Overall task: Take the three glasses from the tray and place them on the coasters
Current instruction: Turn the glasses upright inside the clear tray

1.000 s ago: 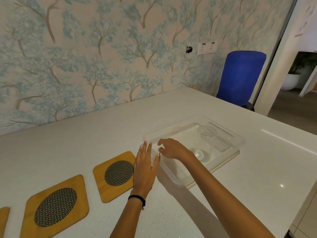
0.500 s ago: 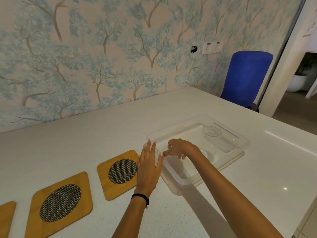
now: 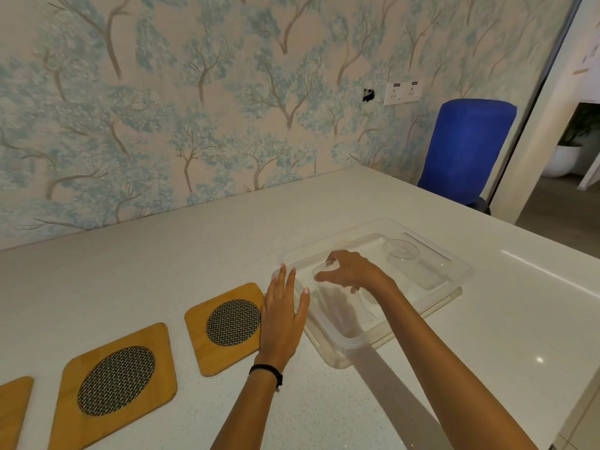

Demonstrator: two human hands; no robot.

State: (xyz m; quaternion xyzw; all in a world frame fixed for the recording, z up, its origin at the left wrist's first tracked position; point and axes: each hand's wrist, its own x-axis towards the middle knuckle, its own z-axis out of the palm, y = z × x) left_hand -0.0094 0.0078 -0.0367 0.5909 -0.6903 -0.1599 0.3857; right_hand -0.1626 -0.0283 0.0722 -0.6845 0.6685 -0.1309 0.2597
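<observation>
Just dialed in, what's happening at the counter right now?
A person is unloading glasses from a clear plastic tray onto wooden coasters. The right hand is closed over the rim of the nearest glass, which is not yet clear of the tray. The left hand lies flat beside the tray. Another glass waits at the far end. No visible coaster holds a glass.

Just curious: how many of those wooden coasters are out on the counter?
3: one coaster beside the left hand, a second left of it, a third cut off by the picture's left edge. More may lie beyond.
</observation>
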